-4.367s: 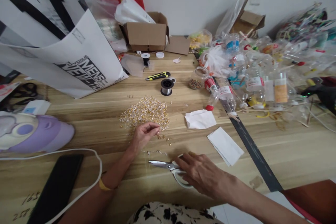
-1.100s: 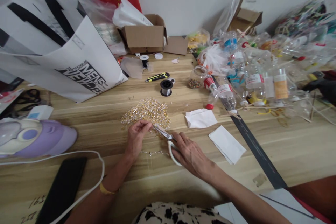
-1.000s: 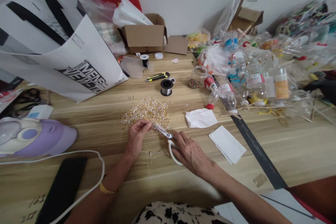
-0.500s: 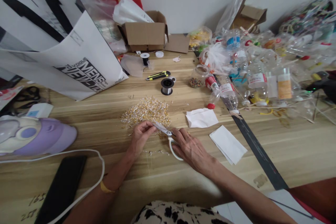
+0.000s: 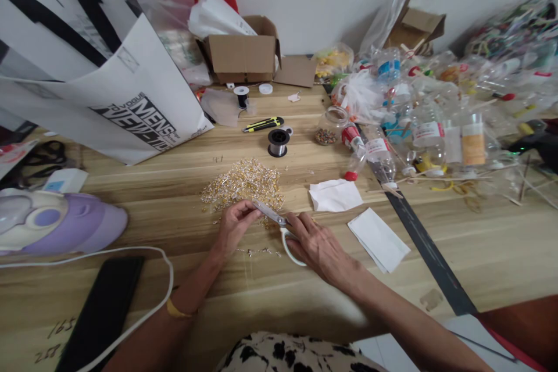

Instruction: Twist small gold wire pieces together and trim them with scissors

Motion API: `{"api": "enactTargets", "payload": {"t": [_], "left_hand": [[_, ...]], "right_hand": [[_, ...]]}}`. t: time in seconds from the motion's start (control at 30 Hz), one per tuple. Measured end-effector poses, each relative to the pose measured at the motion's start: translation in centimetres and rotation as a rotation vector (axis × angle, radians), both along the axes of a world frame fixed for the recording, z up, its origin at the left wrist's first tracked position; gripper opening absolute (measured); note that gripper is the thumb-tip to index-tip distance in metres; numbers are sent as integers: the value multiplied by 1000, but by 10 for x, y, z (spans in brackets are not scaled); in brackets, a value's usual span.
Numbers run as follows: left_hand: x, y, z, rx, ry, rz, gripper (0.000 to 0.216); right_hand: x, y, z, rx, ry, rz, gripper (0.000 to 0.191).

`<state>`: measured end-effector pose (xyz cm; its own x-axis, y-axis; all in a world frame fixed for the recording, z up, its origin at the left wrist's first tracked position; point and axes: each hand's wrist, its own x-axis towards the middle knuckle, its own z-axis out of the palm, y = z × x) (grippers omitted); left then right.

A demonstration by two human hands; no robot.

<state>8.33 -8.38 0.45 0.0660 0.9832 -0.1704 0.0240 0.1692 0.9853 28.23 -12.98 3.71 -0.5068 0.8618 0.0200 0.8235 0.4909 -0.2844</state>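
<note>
A heap of small gold and clear beads (image 5: pixel 244 183) lies on the wooden table (image 5: pixel 174 209). My left hand (image 5: pixel 235 226) rests at the heap's near edge, fingers pinched on a tiny piece too small to name. My right hand (image 5: pixel 318 244) grips the white handles of scissors (image 5: pixel 274 222). The scissor blades point up-left and their tips meet my left fingertips. A short beaded strand (image 5: pixel 259 252) lies on the table just below both hands.
A wire spool (image 5: pixel 278 143), yellow-black utility knife (image 5: pixel 263 124), bead jar (image 5: pixel 330 128) and two white paper pieces (image 5: pixel 378 239) lie beyond. A large printed bag (image 5: pixel 108 81), cardboard box (image 5: pixel 244 55), plastic bottles (image 5: pixel 427 128), purple-white device (image 5: pixel 52 224) and black phone (image 5: pixel 98 319) surround the area.
Earlier the scissors lay flat under my right hand near the table's front. My right hand took them up and brought the blades to my left fingertips; in the last second almost nothing has shifted.
</note>
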Motion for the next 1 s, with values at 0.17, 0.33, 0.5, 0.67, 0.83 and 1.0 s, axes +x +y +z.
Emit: {"api": "enactTargets", "payload": {"t": [0.17, 0.33, 0.5, 0.67, 0.83, 1.0], "left_hand": [[-2, 0, -2, 17, 13, -20, 13], [-2, 0, -4, -2, -21, -35, 13], [-3, 2, -6, -16, -76, -55, 12], [-5, 5, -13, -34, -149, -115, 10], [-6, 6, -15, -60, -166, -142, 8], [-5, 5, -15, -70, -206, -157, 10]], "right_hand": [[1, 0, -1, -10, 21, 16, 23], [1, 1, -3, 2, 52, 22, 20], [3, 0, -5, -56, 93, 21, 22], [11, 1, -7, -150, 146, 48, 20], [16, 3, -8, -167, 176, 75, 23], [19, 2, -10, -162, 195, 93, 23]]}}
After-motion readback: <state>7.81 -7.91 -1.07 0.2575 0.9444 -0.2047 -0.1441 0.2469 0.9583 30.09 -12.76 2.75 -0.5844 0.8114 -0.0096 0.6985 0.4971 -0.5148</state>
